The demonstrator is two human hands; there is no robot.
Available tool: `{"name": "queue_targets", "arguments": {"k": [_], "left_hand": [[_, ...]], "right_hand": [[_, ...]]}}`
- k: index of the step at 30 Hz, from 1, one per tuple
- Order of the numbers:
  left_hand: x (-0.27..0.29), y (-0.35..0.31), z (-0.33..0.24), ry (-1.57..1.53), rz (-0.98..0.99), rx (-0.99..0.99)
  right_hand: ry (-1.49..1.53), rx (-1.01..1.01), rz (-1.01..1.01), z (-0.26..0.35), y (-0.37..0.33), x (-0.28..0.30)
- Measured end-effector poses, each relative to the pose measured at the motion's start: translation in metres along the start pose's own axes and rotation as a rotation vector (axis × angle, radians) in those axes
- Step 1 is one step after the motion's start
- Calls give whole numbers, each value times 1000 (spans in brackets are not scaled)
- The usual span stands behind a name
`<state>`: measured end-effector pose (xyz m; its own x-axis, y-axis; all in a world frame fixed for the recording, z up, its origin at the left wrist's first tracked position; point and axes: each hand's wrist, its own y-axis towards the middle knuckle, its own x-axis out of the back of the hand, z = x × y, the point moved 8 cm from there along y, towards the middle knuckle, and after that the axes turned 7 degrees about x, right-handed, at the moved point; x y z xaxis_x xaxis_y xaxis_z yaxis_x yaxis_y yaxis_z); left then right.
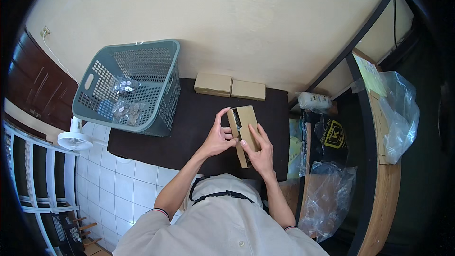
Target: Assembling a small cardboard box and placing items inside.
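A small brown cardboard box (247, 118) stands lengthwise over the dark tabletop in front of me, its long left side partly open. Something dark shows in the gap, too small to make out. My left hand (220, 138) grips the box's left flap, index finger near the far corner and thumb by the opening. Across the top panel lie the fingers of my right hand (260, 152), its thumb at the gap's edge. Both hands are closed around the box.
Two closed cardboard boxes (213, 84) sit against the wall on the dark table (189, 149). At the left stands a grey-green plastic basket (166, 106) with clear bags of small items (129, 112). Shelving (386, 204) with plastic bags (398, 118) rises at the right.
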<state>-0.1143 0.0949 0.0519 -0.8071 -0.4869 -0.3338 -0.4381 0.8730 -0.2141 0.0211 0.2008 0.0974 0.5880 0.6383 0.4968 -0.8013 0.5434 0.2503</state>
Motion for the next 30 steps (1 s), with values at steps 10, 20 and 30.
{"name": "queue_targets", "arguments": {"k": [10,20,30], "left_hand": [[-19,-13,-20,-62,24,-31],[-37,-27,-59,-199,138,-48],[-53,-37,-78,-279,147,-98]], "right_hand": [[-73,47,-123,36,-5,21],[126,39,-134,55,-3,61],[42,141,-167,97,-11,77]]}}
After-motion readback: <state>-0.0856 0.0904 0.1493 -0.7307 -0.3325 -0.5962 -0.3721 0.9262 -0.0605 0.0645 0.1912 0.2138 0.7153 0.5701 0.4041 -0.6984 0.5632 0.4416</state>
